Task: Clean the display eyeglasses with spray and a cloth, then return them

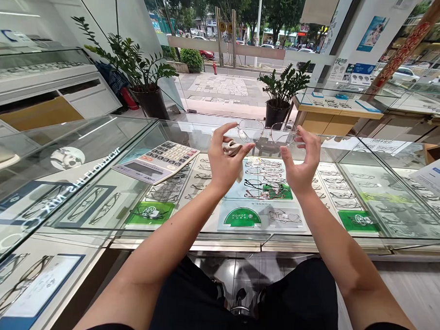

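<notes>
A pair of thin-rimmed eyeglasses (250,141) is raised above the glass display case, lenses facing the window. My left hand (225,158) grips its left side with the fingertips, and a crumpled light cloth (232,147) is tucked in the same hand, hanging down behind the palm. On the other side, my right hand (302,159) pinches the frame near its right hinge, thumb close to the lower rim. Both temples are largely hidden by the fingers and the angle. Beneath my hands, rows of spectacle frames (265,172) lie inside the case.
A large calculator (156,162) rests on the glass case top (202,232) to the left of my hands. Potted plants (146,96) stand beyond the counter before the window. At the right edge is a white printed box or sheet (436,174). Another display counter (335,109) stands further back.
</notes>
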Demonstrator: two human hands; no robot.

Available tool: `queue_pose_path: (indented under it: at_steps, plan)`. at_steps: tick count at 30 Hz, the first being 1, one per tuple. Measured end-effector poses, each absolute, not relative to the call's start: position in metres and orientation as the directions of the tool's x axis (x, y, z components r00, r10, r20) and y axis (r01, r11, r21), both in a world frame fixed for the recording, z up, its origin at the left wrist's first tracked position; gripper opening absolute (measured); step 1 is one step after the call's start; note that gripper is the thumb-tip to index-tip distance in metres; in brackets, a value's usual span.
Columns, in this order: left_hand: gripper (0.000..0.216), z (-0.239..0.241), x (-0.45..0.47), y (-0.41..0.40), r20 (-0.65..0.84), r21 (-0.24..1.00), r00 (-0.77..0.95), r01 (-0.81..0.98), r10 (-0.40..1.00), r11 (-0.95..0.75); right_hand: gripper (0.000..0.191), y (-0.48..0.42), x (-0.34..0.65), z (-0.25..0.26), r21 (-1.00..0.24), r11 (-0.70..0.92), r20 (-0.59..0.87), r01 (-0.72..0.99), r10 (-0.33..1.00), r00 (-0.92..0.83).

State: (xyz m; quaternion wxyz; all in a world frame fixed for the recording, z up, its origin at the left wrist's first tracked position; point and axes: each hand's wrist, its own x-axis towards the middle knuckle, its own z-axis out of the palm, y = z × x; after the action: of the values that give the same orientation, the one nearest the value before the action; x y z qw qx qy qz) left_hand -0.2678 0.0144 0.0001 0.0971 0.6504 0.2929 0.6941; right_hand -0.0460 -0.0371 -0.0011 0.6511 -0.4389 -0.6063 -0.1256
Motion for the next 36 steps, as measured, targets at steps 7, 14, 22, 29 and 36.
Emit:
queue_pose_path:
  at_steps: [7,14,22,29,36]
  plan:
    - [0.066,-0.004,-0.264,0.020,0.840,0.540,-0.062,0.193,0.539,-0.819,0.060,-0.035,-0.043,-0.003,-0.391,0.612,0.915,0.688,0.342,0.215]
    - [0.075,-0.004,-0.264,0.016,0.851,0.522,-0.085,0.237,0.518,-0.819,0.059,-0.034,-0.046,-0.005,-0.365,0.625,0.925,0.690,0.327,0.194]
    - [0.078,-0.007,-0.265,0.015,0.884,0.467,-0.138,0.301,0.447,-0.832,0.058,-0.035,-0.048,-0.004,-0.336,0.642,0.936,0.689,0.311,0.166]
    - [0.072,-0.004,-0.263,0.012,0.918,0.396,-0.172,0.364,0.357,-0.843,0.052,-0.042,-0.052,0.001,-0.370,0.655,0.922,0.658,0.345,0.176]
    - [0.075,-0.006,-0.266,0.016,0.900,0.431,-0.105,0.347,0.423,-0.833,0.036,-0.044,-0.052,0.006,-0.548,0.696,0.836,0.464,0.480,0.266]
